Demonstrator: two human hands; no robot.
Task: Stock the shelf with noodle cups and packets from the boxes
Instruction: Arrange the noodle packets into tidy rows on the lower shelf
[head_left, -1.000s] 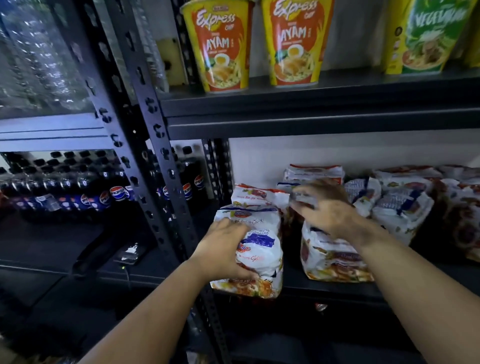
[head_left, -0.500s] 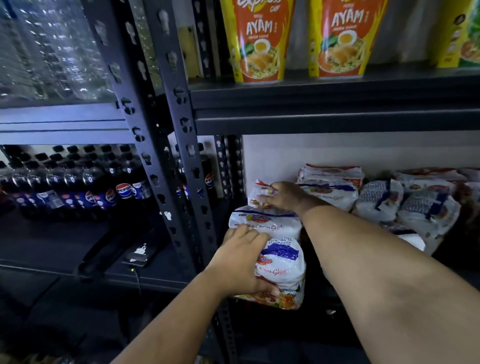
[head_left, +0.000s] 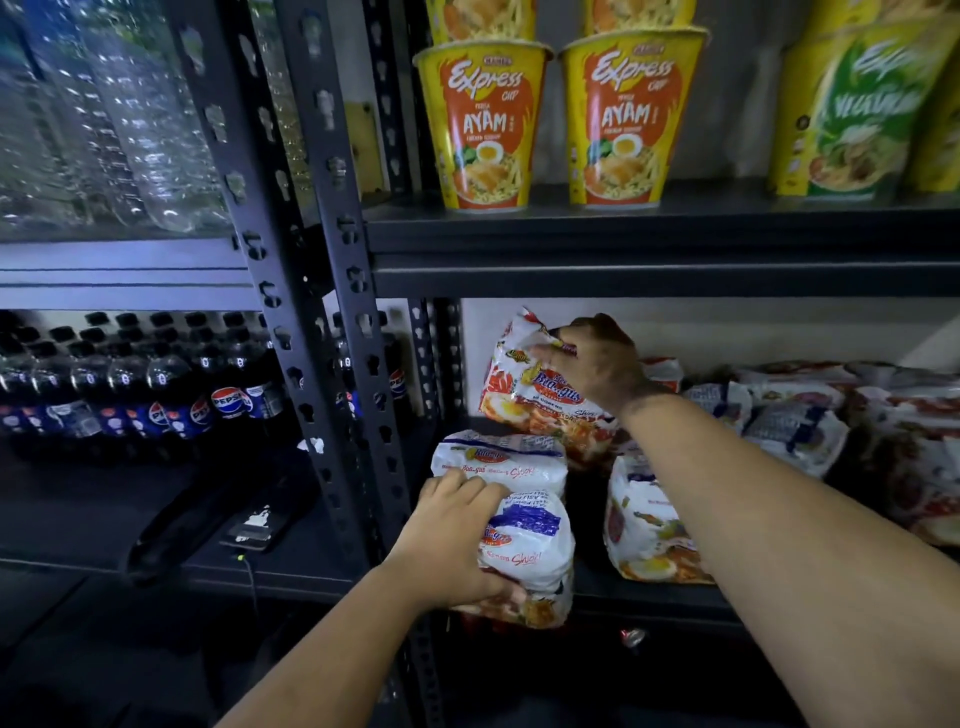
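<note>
My left hand (head_left: 449, 545) grips a white noodle multipack (head_left: 530, 556) at the front left of the lower shelf (head_left: 649, 603), with a second white pack (head_left: 498, 460) right behind it. My right hand (head_left: 597, 361) holds the top of another noodle pack (head_left: 524, 389), tilted up on edge at the back left of that shelf. More packs (head_left: 795, 426) lie along the shelf to the right, and one (head_left: 641, 525) sits under my right forearm. Yellow noodle cups (head_left: 485, 124) stand on the upper shelf (head_left: 649, 228).
Perforated dark steel uprights (head_left: 332, 291) divide this rack from the one on the left, which holds cola bottles (head_left: 156, 395) below and clear water bottles (head_left: 119, 114) above. A dark object and a phone (head_left: 249, 525) lie on that left shelf. Green-labelled cups (head_left: 857, 114) stand upper right.
My right hand has lifted the back-left pack up onto its edge. The view has tipped upward, showing more of the cups. My left hand keeps its grip on the front pack.
</note>
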